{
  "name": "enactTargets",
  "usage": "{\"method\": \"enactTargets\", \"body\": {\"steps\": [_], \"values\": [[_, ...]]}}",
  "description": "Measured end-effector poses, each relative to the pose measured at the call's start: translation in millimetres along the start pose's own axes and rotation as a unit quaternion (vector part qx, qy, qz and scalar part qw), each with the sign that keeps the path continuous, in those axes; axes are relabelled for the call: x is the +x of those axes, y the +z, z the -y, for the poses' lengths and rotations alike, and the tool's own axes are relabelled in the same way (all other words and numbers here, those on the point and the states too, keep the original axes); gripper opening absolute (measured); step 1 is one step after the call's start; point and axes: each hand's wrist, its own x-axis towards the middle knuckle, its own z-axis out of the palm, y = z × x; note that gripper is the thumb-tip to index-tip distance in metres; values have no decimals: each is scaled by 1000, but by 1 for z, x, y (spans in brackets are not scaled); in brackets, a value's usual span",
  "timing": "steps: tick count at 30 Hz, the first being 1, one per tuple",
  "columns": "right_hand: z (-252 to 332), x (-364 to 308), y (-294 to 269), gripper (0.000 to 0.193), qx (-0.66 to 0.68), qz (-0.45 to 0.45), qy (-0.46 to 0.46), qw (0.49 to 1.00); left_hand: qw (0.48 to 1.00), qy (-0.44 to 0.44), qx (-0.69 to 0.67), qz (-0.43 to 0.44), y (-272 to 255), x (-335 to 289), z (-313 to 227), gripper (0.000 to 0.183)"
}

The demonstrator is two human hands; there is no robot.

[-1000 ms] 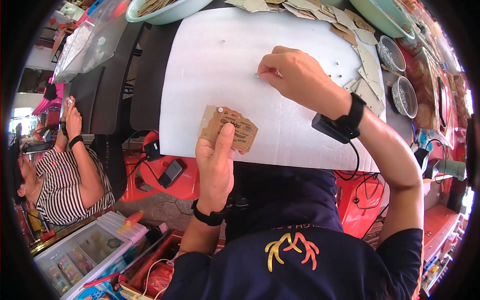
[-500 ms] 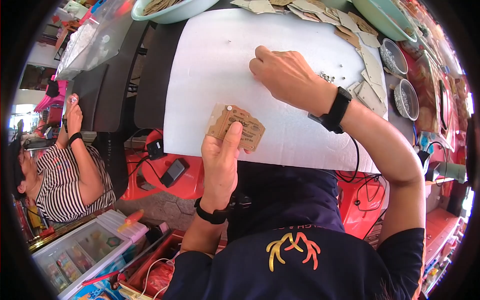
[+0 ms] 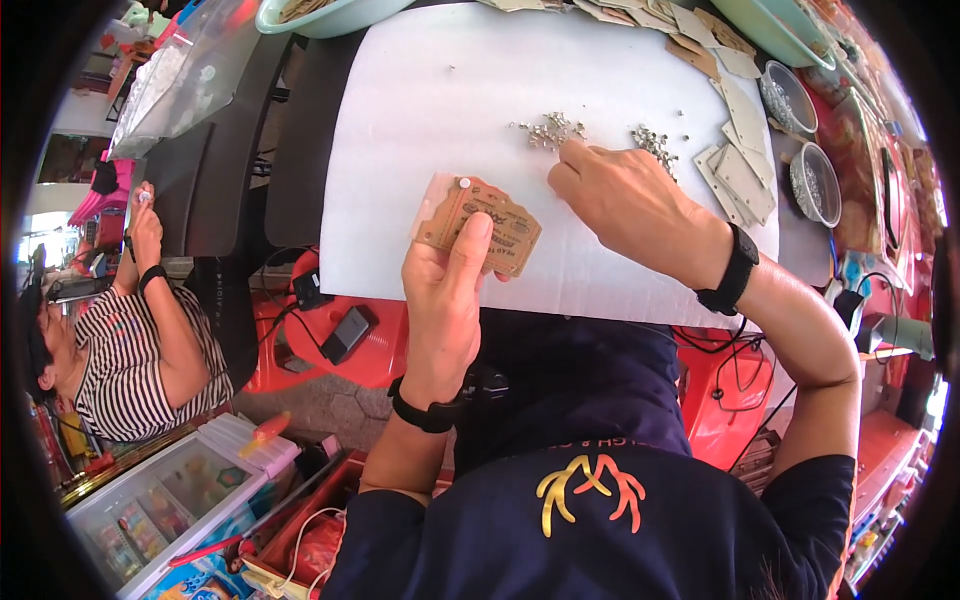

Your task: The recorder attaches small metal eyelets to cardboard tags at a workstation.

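My left hand grips a brown printed card, with the thumb lying across its face. The card has a scalloped edge, a pale layer showing along its left side and a round white stud near its upper corner. Over the white foam sheet, my right hand is closed, fingertips curled under; whatever they hold is hidden. Just beyond those fingers lies a scattered pile of small metal rivets. A second pile of small metal pieces sits to its right.
Flat pale cards lie along the sheet's right and far edges. Two clear tubs of small metal parts stand at right. Pale green basins flank the far side. A person in a striped shirt sits at left.
My right hand has moved right and nearer to me, uncovering the left rivet pile. My left hand still holds the card, which has shifted slightly away from me.
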Motion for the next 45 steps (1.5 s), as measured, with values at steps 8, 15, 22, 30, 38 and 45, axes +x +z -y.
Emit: {"method": "enactTargets", "body": {"steps": [8,15,22,30,38,45], "values": [[-5,-3,4,6,62,-60,45,995,999,12,33,14,8,-2,6,26],[-6,-5,6,2,61,-58,61,995,997,25,69,14,9,-1,4,29],[-9,-9,-14,11,408,-67,154,898,999,-21,11,26,11,3,2,34],[-11,-27,-24,14,660,-21,209,721,997,-54,-15,61,33,4,1,32],[-9,-38,-24,13,600,-69,174,777,992,-66,7,103,39,5,3,31],[-12,-49,-22,13,632,-84,198,744,990,-76,-24,119,41,6,6,32]]}}
